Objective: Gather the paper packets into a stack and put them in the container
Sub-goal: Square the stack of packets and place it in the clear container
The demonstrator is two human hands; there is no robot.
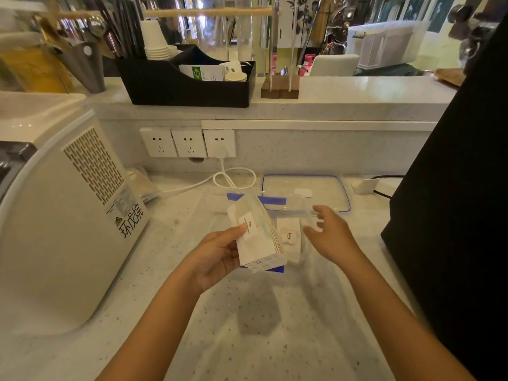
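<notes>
Over the clear container [286, 210], the left hand [217, 257] grips the packet stack [258, 240], ready for lowering in, while the open, empty right hand [330, 235] steadies the wall.

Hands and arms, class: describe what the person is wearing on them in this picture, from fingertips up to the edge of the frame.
Nothing is worn. The left hand and right hand are bare, without gloves. Both forearms are uncovered to the frame's bottom edge: no sleeves, watch or bracelet show. No rings are visible, though the right hand's fingers are blurred.
</notes>
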